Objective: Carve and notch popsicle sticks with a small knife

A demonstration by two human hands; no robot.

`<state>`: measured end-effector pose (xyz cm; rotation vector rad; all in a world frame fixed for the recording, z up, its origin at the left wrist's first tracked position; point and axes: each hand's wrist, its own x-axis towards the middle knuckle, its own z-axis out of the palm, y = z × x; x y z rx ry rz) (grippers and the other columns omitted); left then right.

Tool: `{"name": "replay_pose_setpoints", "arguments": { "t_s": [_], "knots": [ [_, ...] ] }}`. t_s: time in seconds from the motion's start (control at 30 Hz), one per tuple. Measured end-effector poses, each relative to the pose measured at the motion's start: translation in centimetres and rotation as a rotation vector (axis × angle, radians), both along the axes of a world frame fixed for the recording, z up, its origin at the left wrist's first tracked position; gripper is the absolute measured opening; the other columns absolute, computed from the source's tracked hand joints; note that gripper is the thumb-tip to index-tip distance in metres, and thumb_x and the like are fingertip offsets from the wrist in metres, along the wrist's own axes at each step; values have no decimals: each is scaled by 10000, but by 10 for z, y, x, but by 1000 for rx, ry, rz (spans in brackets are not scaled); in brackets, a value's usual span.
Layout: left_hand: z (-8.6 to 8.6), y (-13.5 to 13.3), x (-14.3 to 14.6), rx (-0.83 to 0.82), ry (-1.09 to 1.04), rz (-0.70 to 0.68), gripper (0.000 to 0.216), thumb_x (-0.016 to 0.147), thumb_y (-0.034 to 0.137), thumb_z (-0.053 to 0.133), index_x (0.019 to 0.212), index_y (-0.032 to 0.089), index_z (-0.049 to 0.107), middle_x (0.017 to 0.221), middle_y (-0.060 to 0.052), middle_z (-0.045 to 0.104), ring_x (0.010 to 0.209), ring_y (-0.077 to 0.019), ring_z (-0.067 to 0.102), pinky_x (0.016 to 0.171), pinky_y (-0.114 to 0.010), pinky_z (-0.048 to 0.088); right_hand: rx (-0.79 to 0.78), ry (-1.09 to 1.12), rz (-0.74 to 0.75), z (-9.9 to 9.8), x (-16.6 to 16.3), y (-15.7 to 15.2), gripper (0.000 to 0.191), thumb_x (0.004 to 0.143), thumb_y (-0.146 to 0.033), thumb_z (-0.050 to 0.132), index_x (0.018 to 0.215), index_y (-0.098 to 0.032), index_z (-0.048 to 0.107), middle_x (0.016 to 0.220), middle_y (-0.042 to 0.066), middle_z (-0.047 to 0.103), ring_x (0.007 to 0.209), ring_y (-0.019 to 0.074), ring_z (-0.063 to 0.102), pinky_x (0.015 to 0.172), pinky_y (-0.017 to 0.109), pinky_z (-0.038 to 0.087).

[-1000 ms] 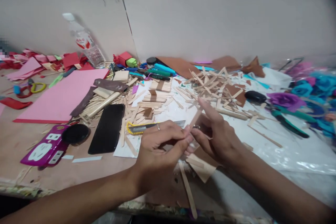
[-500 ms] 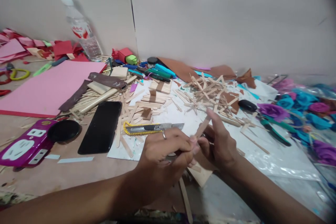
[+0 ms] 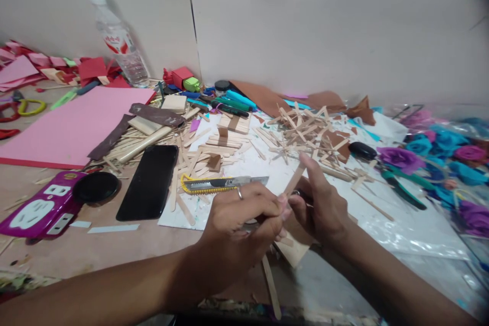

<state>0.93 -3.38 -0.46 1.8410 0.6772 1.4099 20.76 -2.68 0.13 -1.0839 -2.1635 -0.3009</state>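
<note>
A flat wooden craft stick (image 3: 295, 179) slants up between my hands. My left hand (image 3: 242, 226), a ring on one finger, is closed with its fingertips pinching the stick's lower end. Around the upper part, my right hand (image 3: 326, 206) is closed, its thumb lying along the stick. A small dark thing shows by the right fingers, too hidden to name. Beneath the hands is a pale wooden piece (image 3: 295, 250), partly covered. Another craft stick (image 3: 271, 288) points toward me under my left hand. Just beyond that hand lies a yellow utility knife (image 3: 214, 184), its blade out.
A black phone (image 3: 148, 183) and a purple power strip (image 3: 42, 209) lie left. Craft sticks are heaped (image 3: 305, 130) on white paper behind my hands. Green-handled pliers (image 3: 403, 189) and paper flowers (image 3: 401, 160) are right. A water bottle (image 3: 121, 46) leans on the wall.
Both hands keep nearly the same hold on the craft stick. The view has shifted slightly; nothing on the table has visibly been moved.
</note>
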Motion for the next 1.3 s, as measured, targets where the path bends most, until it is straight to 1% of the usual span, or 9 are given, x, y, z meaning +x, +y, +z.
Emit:
{"name": "replay_pose_setpoints", "arguments": {
  "t_s": [0.1, 0.2, 0.33, 0.4, 0.6, 0.83, 1.07, 1.2, 1.3],
  "knots": [
    [1, -1, 0, -58, 2, -4, 163, 907, 74, 716, 821, 209, 743, 777, -29, 731, 762, -146, 713, 700, -267, 631, -22, -28, -13, 4, 0, 0, 712, 1109, -300, 405, 1695, -196, 15, 818, 28, 750, 595, 191, 681, 555, 266, 533],
    [5, 1, -1, -89, 21, 48, 173, 913, 91, 709, 783, 202, 737, 765, -27, 720, 744, -146, 720, 692, -266, 629, -26, -89, -48, 6, -6, -2, 689, 1111, -282, 383, 1682, -144, 23, 748, 20, 724, 526, 191, 638, 503, 261, 476],
    [7, 7, -1, -51, 38, 112, 194, 874, 32, 715, 747, 178, 725, 758, -14, 723, 726, -116, 712, 661, -211, 588, -140, -73, -119, 5, -19, -8, 625, 1107, -232, 337, 1656, -84, 77, 649, -21, 660, 451, 166, 571, 459, 233, 384],
    [5, 9, -1, -31, 22, 121, 196, 861, 15, 719, 736, 166, 719, 748, -9, 722, 713, -102, 703, 659, -195, 573, -145, -59, -119, 6, -19, -7, 593, 1120, -245, 310, 1649, -74, 101, 645, -21, 663, 439, 162, 563, 449, 231, 362],
    [6, 8, 4, -37, 16, 88, 179, 849, 11, 742, 731, 142, 710, 738, -3, 716, 676, -69, 672, 650, -164, 540, -11, -196, 50, 13, 5, 7, 599, 1136, -328, 337, 1640, -51, 167, 656, -6, 675, 449, 167, 568, 474, 257, 407],
    [12, 6, 7, -61, -24, 133, 187, 857, 18, 735, 715, 136, 705, 729, 0, 698, 661, -69, 660, 659, -180, 552, -17, -89, -118, 4, -11, -4, 622, 1120, -278, 376, 1662, -72, 151, 688, 11, 677, 498, 180, 608, 470, 269, 403],
    [8, 5, 6, -44, -23, 101, 179, 864, 25, 732, 729, 139, 705, 737, -2, 710, 687, -75, 678, 711, -197, 577, 21, -144, -41, 10, -5, 2, 599, 1137, -334, 325, 1655, -82, 161, 668, -7, 682, 443, 164, 568, 470, 267, 400],
    [8, 4, 4, -93, -31, 91, 147, 868, 53, 752, 764, 155, 738, 776, -15, 742, 771, -111, 727, 773, -234, 611, 31, -112, -51, 12, -3, 3, 586, 1131, -328, 337, 1651, -105, 185, 642, -16, 658, 455, 171, 576, 450, 257, 374],
    [11, 3, 5, -212, -104, 81, 81, 876, 105, 772, 828, 169, 779, 756, -19, 766, 729, -126, 744, 674, -220, 616, -42, 9, -41, 13, -4, 2, 601, 1112, -330, 416, 1637, -124, 208, 673, -29, 641, 453, 141, 531, 451, 230, 377]
  ]
}}
